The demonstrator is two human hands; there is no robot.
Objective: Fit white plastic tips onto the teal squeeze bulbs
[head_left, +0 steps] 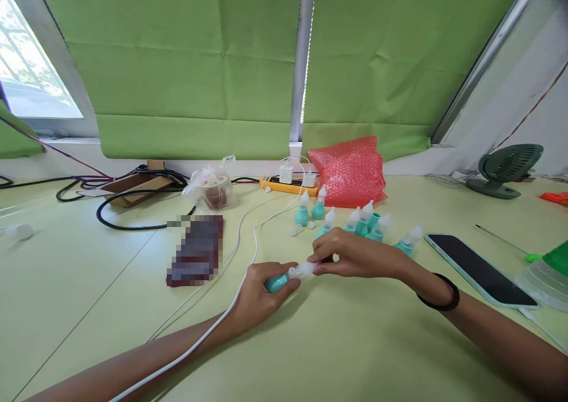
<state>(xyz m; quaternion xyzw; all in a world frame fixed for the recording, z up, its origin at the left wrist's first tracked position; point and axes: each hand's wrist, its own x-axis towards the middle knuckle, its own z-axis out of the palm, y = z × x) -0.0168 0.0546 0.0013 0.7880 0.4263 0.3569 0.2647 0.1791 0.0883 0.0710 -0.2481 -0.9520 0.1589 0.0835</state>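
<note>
My left hand (257, 292) is closed around the teal bulb of a small squeeze bulb (279, 281) held just above the pale green table (346, 355). My right hand (350, 254) pinches the clear plastic tip (306, 268) on the end of that same bulb. Both hands meet at the middle of the table. Just behind my right hand stand several more teal bulbs with clear tips (361, 221), some upright and some tipped over. Two loose clear tips (296, 230) lie beside them.
A red bubble-wrap bag (350, 168) and a yellow power strip (288, 184) with white chargers sit at the back. A white cable (242, 236) runs over my left arm. A phone (481, 269) lies at the right, a dark blurred item (197, 251) at the left, a desk fan (506, 168) far right.
</note>
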